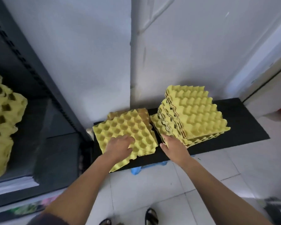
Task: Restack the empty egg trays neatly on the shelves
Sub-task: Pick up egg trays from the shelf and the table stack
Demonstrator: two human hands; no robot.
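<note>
Two piles of yellow egg trays lie on a black mat (243,120) on the floor by the wall. My left hand (120,147) rests on the top tray of the low left pile (125,130), cups facing up, with fingers curled into the cups. The taller right pile (195,114) is stacked unevenly, bumps facing up. My right hand (173,146) is at that pile's near left corner, fingers reaching under its lower trays. More yellow trays (2,120) stand on the dark shelf (44,127) at the left.
A grey wall with a vertical pipe (135,54) stands behind the mat. The dark metal shelving unit fills the left side. Something blue (136,170) sticks out from under the mat's near edge. White floor tiles and my sandalled feet (150,215) are below.
</note>
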